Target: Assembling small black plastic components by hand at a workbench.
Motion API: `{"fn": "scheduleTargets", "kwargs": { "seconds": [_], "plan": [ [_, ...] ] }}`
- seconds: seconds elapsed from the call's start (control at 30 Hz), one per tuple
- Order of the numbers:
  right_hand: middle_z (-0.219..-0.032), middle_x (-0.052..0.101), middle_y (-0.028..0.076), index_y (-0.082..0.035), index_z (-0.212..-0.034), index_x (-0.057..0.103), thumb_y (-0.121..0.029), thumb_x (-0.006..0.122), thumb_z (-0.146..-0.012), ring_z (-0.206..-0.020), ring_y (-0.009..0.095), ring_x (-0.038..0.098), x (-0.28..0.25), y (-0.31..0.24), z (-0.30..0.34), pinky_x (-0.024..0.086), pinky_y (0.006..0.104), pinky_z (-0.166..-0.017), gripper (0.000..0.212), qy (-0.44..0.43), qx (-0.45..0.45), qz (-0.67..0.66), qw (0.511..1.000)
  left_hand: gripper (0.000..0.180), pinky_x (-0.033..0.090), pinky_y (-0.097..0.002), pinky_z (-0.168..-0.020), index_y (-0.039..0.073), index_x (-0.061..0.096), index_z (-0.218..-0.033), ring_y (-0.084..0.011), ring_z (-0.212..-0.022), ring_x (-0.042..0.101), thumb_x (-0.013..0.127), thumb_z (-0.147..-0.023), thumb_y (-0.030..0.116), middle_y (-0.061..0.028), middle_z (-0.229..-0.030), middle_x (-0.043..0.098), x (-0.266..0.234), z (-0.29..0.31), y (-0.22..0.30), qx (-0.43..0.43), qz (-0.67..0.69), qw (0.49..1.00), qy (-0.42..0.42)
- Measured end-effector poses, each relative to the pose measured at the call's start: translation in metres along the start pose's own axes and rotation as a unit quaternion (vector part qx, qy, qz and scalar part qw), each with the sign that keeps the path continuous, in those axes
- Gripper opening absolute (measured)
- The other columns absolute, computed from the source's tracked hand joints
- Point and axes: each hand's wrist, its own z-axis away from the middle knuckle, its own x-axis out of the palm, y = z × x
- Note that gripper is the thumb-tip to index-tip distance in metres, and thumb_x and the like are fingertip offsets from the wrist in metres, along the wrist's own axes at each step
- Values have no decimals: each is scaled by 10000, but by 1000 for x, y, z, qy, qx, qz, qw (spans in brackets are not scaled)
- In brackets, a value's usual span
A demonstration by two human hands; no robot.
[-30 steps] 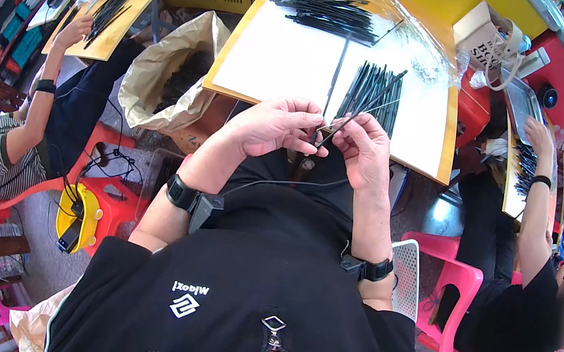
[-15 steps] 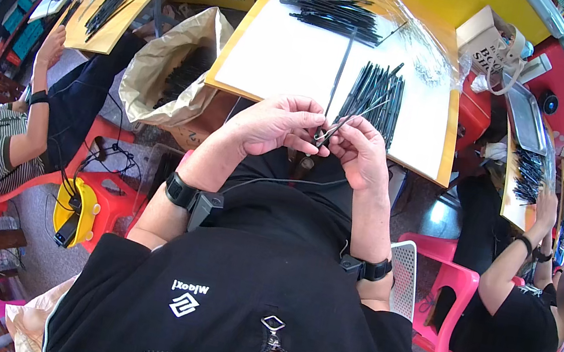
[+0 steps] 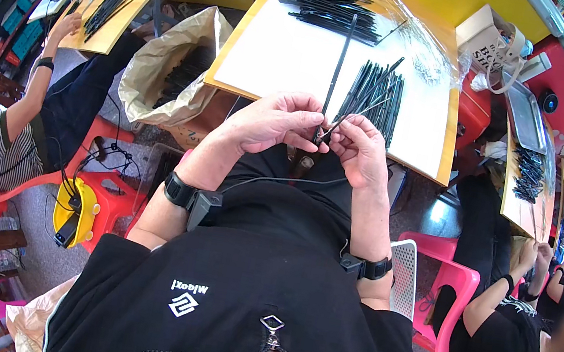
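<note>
My left hand is closed, thumb and fingertips pinching the lower end of a long thin black rod that points up toward the table. Close beside it, my right hand pinches a second thin dark rod, slanting up to the right. The lower ends of both rods meet between my fingertips, which partly hide them. Just beyond my hands, a bundle of black rods lies on the white board, and a second pile of black rods lies farther back.
Loose thin wires in clear plastic lie at the board's right. A paper sack with dark rods inside stands left of the table. Co-workers sit either side, near more rods. A yellow hard hat rests on a red stool.
The long rod in my left hand has shifted slightly, its top end reaching higher. The left co-worker's hand has moved toward the rods; the right co-worker's hands have come down nearer their body.
</note>
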Motion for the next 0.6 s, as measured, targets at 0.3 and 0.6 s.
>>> {"fn": "scheduleTargets", "kwargs": {
  "seconds": [0.3, 0.6],
  "plan": [
    [-857, 663, 84, 25, -982, 609, -27, 572, -880, -756, 111, 625, 20, 8, 6, 497, 220, -703, 119, 20, -229, 165, 959, 132, 552, -242, -697, 25, 580, -996, -138, -774, 642, 594, -870, 60, -38, -825, 591, -7, -7, -10, 30, -156, 985, 61],
    [-872, 662, 54, 38, -1033, 613, -66, 574, -891, -771, 84, 607, 20, 7, 6, 481, 196, -703, 181, -4, -205, 205, 957, 178, 512, -214, -643, 44, 587, -1015, -110, -749, 632, 626, -850, 101, -33, -845, 610, -11, -4, -13, 3, -218, 973, 76]
  ]
}}
